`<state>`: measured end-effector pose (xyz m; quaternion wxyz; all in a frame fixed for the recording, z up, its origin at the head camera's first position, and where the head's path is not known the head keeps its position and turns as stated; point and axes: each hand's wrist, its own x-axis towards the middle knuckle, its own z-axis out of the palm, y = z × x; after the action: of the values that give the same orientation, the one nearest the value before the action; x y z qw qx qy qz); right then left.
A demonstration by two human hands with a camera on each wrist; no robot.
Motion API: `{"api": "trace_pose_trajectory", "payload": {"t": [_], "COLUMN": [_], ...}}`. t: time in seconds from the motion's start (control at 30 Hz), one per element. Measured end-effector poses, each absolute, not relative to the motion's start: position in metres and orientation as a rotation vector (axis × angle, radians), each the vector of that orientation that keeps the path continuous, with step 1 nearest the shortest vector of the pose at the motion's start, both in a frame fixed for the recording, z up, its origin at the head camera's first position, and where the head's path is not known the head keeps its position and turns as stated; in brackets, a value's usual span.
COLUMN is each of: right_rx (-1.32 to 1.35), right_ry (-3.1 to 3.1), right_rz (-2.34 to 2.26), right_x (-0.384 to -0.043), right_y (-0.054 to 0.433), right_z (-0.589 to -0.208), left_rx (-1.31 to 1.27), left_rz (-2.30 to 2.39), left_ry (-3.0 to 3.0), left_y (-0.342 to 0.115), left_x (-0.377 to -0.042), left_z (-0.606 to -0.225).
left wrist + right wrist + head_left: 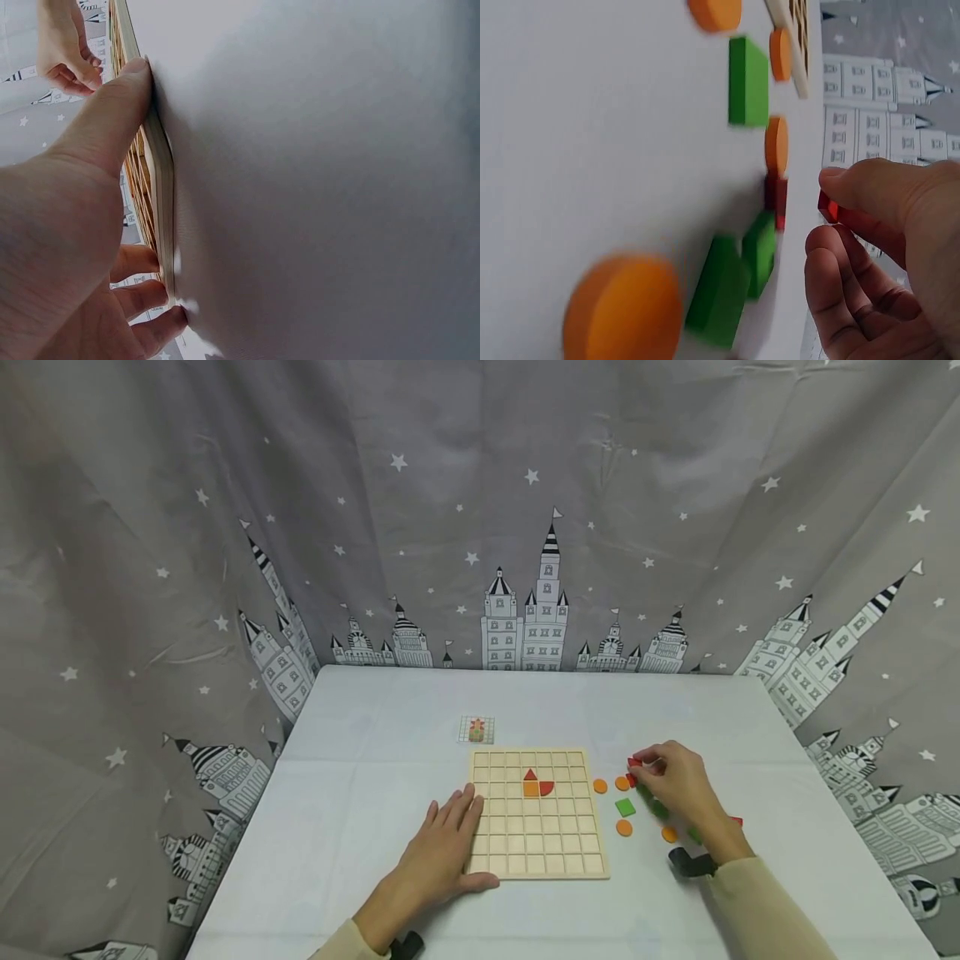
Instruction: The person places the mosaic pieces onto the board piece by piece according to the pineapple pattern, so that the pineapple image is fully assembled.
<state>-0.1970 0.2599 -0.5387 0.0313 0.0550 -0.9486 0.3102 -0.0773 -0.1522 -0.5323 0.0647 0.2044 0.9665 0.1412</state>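
A wooden grid board [536, 839] lies on the white table, with a red triangle [530, 775], an orange square [531, 789] and a red quarter-circle [547, 788] in its cells. My left hand [435, 852] rests along the board's left side, fingers extended and thumb at the near corner; in the left wrist view the thumb touches the board's edge. Right of the board, my right hand [678, 785] pinches a small red block [828, 208] between thumb and index finger, above the table. The fingers partly cover its shape. Beneath this hand lie green blocks [718, 292] and another red piece [776, 199].
Orange discs [624, 828] and a green square [626, 807] lie between the board and my right hand. Behind the board is a small card [476, 730] with a coloured pattern on a grid. A grey curtain [450, 527] printed with castles and stars hangs behind the table.
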Motion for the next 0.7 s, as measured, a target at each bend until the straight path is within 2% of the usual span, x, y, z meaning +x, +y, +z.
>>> {"api": "trace_pose_trajectory", "payload": {"t": [0.7], "right_rx": [0.528], "right_ry": [-2.794], "right_rz": [1.038], "right_x": [-0.196], "right_y": [0.187], "right_z": [-0.536], "left_rx": [0.614], "left_rz": [0.439], "left_ry": [2.922], "left_y": [-0.152], "left_x": [-0.078], "left_z": [-0.535]}}
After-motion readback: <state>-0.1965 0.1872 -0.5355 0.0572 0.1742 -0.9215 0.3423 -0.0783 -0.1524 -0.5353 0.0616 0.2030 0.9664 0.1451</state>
